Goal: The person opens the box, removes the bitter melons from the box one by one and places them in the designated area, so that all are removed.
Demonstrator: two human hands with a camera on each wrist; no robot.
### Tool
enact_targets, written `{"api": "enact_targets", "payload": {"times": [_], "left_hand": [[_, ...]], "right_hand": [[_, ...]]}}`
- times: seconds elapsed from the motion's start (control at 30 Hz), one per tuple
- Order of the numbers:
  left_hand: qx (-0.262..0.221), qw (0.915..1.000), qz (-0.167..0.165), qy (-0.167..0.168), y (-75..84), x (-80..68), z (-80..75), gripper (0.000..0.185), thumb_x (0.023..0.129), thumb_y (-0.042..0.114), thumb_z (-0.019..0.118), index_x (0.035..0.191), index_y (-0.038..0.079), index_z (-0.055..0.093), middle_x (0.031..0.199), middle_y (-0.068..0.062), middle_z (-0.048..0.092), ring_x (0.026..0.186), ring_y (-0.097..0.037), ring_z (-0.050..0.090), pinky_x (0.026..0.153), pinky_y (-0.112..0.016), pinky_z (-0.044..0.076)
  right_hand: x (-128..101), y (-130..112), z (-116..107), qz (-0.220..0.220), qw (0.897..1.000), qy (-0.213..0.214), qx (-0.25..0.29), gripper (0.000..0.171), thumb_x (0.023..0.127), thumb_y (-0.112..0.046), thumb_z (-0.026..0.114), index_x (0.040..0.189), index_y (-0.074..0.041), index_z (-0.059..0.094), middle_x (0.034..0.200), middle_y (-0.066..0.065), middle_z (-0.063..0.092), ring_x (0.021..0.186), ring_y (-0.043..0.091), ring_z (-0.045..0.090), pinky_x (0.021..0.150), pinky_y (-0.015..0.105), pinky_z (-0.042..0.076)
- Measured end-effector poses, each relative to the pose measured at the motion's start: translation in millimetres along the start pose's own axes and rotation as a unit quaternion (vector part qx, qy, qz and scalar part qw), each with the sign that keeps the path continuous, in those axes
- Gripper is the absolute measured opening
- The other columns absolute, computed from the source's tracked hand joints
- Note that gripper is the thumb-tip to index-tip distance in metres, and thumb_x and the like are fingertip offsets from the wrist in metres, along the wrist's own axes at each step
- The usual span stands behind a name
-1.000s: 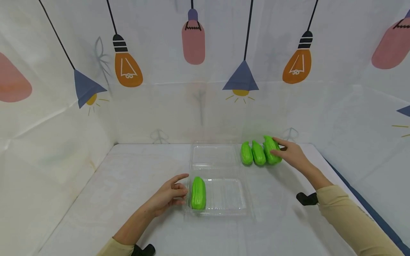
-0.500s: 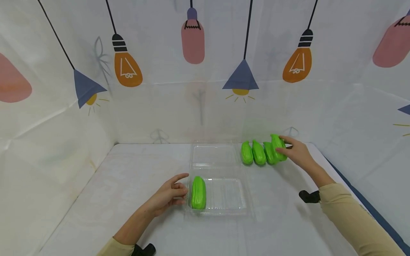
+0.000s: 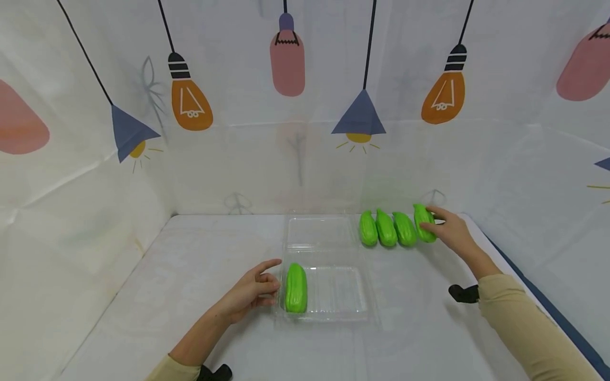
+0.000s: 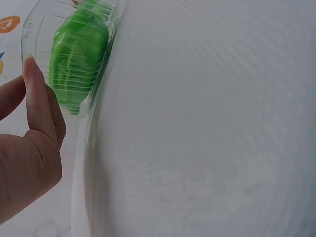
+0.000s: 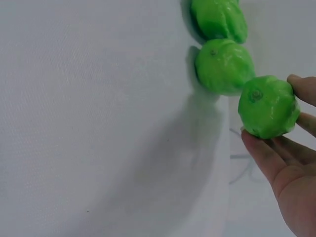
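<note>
In the head view my right hand [image 3: 450,230] pinches a green ribbed gourd [image 3: 423,223] by its right side, thumb on one side and fingers on the other. In the right wrist view that gourd [image 5: 268,106] shows end-on, its lower end tilted up from the table. Three similar gourds [image 3: 404,229] stand in a row just left of it. My left hand [image 3: 250,291] is at the left rim of a clear plastic clamshell box [image 3: 335,317], fingertips against its edge, index finger extended. Another green gourd [image 3: 296,288] lies lengthwise along the box's left side.
The box's hinged lid [image 3: 312,233] lies folded back toward the rear of the white table [image 3: 200,248]. Behind rises a white cloth backdrop [image 3: 248,159] printed with lamps and bulbs. A dark strip [image 3: 538,296] runs along the table's right side.
My right hand has moved right with its gourd, away from the three-gourd row, lowering slightly in the last half second. A gap now shows beside it. The left hand stays at the box.
</note>
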State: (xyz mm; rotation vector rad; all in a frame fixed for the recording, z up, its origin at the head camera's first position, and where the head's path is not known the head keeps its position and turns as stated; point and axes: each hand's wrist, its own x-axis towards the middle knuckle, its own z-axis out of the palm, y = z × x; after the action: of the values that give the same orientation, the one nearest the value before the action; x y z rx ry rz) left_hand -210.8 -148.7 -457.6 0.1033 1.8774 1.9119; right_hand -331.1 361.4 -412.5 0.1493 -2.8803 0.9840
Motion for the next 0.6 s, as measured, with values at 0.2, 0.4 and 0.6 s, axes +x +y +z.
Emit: {"api": "enact_targets", "payload": {"times": [0.2, 0.4, 0.6], "left_hand": [[0.001, 1.0, 0.001, 0.001, -0.6, 0.1, 0.8, 0.071, 0.094, 0.013, 0.066, 0.155, 0.016, 0.03, 0.095, 0.001, 0.054, 0.082, -0.01, 0.059, 0.07, -0.023, 0.059], [0.001, 1.0, 0.001, 0.002, -1.0, 0.3, 0.7, 0.071, 0.094, 0.013, 0.066, 0.155, 0.016, 0.029, 0.094, 0.001, 0.054, 0.082, -0.01, 0.059, 0.069, -0.022, 0.059], [0.005, 1.0, 0.006, 0.004, -0.6, 0.8, 0.2, 0.07, 0.094, 0.012, 0.066, 0.154, 0.017, 0.03, 0.094, 0.001, 0.054, 0.081, -0.01, 0.059, 0.069, -0.022, 0.059]], "right_hand": [[1.1, 6.4, 3.1, 0.009, 1.0, 0.0, -0.012, 0.067, 0.098, -0.035, 0.061, 0.148, 0.003, 0.038, 0.143, 0.039, 0.042, 0.126, 0.056, 0.045, 0.091, 0.061, 0.052], [5.3, 10.6, 6.4, 0.009, 1.0, 0.002, -0.016, 0.066, 0.097, -0.032, 0.061, 0.147, 0.005, 0.039, 0.143, 0.039, 0.042, 0.126, 0.056, 0.045, 0.092, 0.061, 0.051], [12.7, 15.4, 9.8, 0.001, 1.0, -0.004, -0.031, 0.064, 0.097, -0.031, 0.06, 0.145, 0.007, 0.04, 0.141, 0.041, 0.042, 0.125, 0.058, 0.044, 0.092, 0.062, 0.051]]}}
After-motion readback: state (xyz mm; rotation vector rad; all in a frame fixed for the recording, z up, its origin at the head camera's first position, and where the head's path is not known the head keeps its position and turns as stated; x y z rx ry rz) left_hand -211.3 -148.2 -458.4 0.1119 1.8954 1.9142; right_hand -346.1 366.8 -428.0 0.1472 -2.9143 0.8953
